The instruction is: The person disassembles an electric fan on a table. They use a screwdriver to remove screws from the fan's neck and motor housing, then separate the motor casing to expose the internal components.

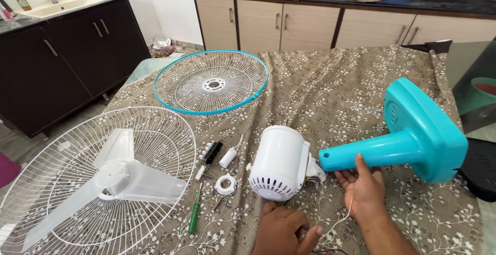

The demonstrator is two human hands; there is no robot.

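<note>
A: What takes up most of the desk (330, 79)?

B: The patterned cloth covers it, and on that lies the turquoise fan stand (408, 136), tipped on its side with the broad base out to the right and the neck pointing left. Next largest is the white wire guard (46, 182) at the near left, with the clear fan blade (116, 180) lying inside it, and beyond it the second guard with the blue rim (212, 82).

A: And the hands?

B: The right hand (361, 188) is under the narrow end of the stand – fingers open and cupped beneath it, thumb up against the neck, propping rather than clamping, I'd say to keep that end level with the white motor housing (281, 162). The housing sits just left of the neck's end, nearly touching, with its vented back towards the camera. The left hand (284, 229) is low at the front edge, fingers curled in and pinching a thin white cord (336, 223) that runs up towards the housing.

A: Anything in the way?

B: Only small parts, just left of the housing – a white plastic ring (225, 184), a small white cylinder (228, 157), a black switch block (212, 152) and a green screwdriver (194, 214). They lie close but clear of both hands. Cabinets and a sink stand well back.
</note>
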